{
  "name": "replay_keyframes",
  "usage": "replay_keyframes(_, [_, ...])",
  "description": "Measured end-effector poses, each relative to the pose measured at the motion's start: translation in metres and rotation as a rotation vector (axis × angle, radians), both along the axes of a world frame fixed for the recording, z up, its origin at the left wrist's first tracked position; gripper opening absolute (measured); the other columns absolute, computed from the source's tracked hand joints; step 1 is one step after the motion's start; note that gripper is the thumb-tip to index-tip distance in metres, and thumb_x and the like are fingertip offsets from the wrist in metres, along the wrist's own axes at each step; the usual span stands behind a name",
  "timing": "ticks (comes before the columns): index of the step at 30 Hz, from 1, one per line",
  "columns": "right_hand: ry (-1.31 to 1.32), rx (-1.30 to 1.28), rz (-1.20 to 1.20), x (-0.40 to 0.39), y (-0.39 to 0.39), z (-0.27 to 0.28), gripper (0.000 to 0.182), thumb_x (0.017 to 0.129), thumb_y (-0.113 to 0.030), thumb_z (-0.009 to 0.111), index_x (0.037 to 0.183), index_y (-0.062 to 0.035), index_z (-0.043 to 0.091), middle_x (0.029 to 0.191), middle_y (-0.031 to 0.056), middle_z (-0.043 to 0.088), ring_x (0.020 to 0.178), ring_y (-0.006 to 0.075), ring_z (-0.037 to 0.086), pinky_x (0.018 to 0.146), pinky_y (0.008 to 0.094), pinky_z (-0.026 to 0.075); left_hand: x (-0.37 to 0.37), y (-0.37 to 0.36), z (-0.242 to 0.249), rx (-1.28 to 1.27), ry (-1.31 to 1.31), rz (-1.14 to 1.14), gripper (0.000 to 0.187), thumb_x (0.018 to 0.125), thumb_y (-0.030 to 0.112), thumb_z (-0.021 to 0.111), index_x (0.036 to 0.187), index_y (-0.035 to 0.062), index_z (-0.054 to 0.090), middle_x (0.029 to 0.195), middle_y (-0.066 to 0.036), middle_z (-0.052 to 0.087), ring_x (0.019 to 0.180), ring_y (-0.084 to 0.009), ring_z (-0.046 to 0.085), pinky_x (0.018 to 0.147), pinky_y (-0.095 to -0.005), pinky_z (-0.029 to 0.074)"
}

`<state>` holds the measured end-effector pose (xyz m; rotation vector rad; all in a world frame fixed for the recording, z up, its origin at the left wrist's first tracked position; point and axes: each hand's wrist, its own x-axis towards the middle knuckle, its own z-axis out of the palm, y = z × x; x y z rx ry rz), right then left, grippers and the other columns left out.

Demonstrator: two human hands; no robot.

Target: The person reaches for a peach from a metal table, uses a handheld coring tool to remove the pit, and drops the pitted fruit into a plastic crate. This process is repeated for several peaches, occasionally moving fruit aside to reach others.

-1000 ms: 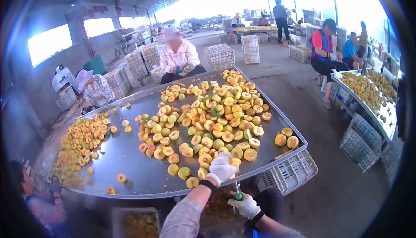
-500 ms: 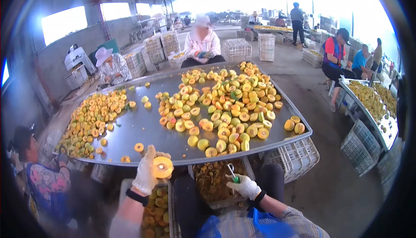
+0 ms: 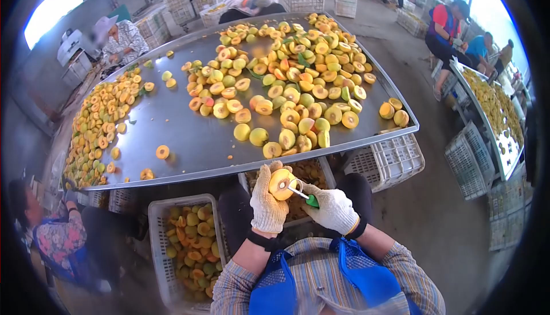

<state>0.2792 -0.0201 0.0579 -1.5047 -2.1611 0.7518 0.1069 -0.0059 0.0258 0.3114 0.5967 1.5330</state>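
My left hand (image 3: 267, 201), in a white glove, holds a halved yellow fruit (image 3: 281, 184) with its cut face towards me. My right hand (image 3: 332, 207), also gloved, grips the green handle (image 3: 312, 201) of a small metal tool, whose tip meets the middle of the cut face. Both hands are close together in front of the metal table (image 3: 209, 169), over a crate of fruit pieces. Halved fruit (image 3: 321, 80) is heaped on the table, with another pile (image 3: 97, 120) at its left end.
A white crate (image 3: 153, 240) of halved fruit stands at lower left. Another crate (image 3: 395, 157) is under the table's right corner. People sit across the table and at the left; others are at a second table (image 3: 504, 166) on the right.
The view has tilted down. My hands have come together, bringing the tool from apart to the fruit's cut face. The crate at lower left shows more fully.
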Motion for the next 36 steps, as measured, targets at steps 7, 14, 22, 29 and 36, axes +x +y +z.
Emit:
replay_keyframes(7, [-0.040, 0.007, 0.044, 0.013, 0.008, -0.015, 0.042, 0.085, -0.031, 0.069, 0.123, -0.0125, 0.064, 0.081, 0.0165, 0.070, 0.072, 0.0354, 0.069, 0.065, 0.0429, 0.057, 0.023, 0.001, -0.002, -0.015, -0.052, -0.038, 0.038, 0.102, 0.034, 0.055, 0.118, 0.0002, 0.061, 0.112, -0.018, 0.066, 0.104, -0.0275, 0.065, 0.089, -0.0413, 0.056])
replay_keyframes(14, [0.182, -0.205, 0.114, 0.011, 0.004, -0.041, 0.022, 0.088, -0.029, 0.066, 0.101, -0.0105, 0.069, 0.077, 0.0134, 0.069, 0.071, 0.0348, 0.069, 0.062, 0.0434, 0.055, 0.036, -0.001, -0.007, -0.113, -0.015, -0.027, 0.037, 0.101, 0.037, 0.056, 0.112, 0.0025, 0.062, 0.104, -0.014, 0.067, 0.094, -0.0290, 0.067, 0.079, -0.0435, 0.057])
replay_keyframes(22, [0.022, -0.246, 0.142, 0.009, 0.005, -0.042, 0.020, 0.091, -0.026, 0.059, 0.093, -0.0091, 0.068, 0.077, 0.0153, 0.069, 0.071, 0.0354, 0.068, 0.064, 0.0433, 0.055, 0.037, 0.001, 0.004, -0.232, 0.012, -0.022, 0.039, 0.100, 0.044, 0.056, 0.100, 0.0047, 0.063, 0.095, -0.013, 0.067, 0.084, -0.0288, 0.068, 0.070, -0.0416, 0.058])
replay_keyframes(29, [0.030, -0.360, 0.214, 0.006, -0.002, -0.033, 0.026, 0.083, -0.030, 0.070, 0.084, -0.0040, 0.067, 0.073, 0.0177, 0.068, 0.069, 0.0353, 0.068, 0.064, 0.0431, 0.056, 0.026, 0.004, 0.014, -0.184, 0.115, -0.123, 0.041, 0.100, 0.043, 0.057, 0.090, 0.0032, 0.065, 0.089, -0.015, 0.068, 0.078, -0.0302, 0.068, 0.065, -0.0408, 0.058])
replay_keyframes(36, [-0.033, -0.333, 0.231, 0.008, 0.009, -0.029, 0.031, 0.083, -0.032, 0.074, 0.103, -0.0089, 0.073, 0.072, 0.0131, 0.069, 0.063, 0.0332, 0.068, 0.057, 0.0427, 0.055, 0.019, 0.001, 0.024, -0.084, 0.313, -0.183, 0.040, 0.100, 0.033, 0.058, 0.084, -0.0017, 0.067, 0.083, -0.017, 0.069, 0.073, -0.0261, 0.068, 0.066, -0.0355, 0.056])
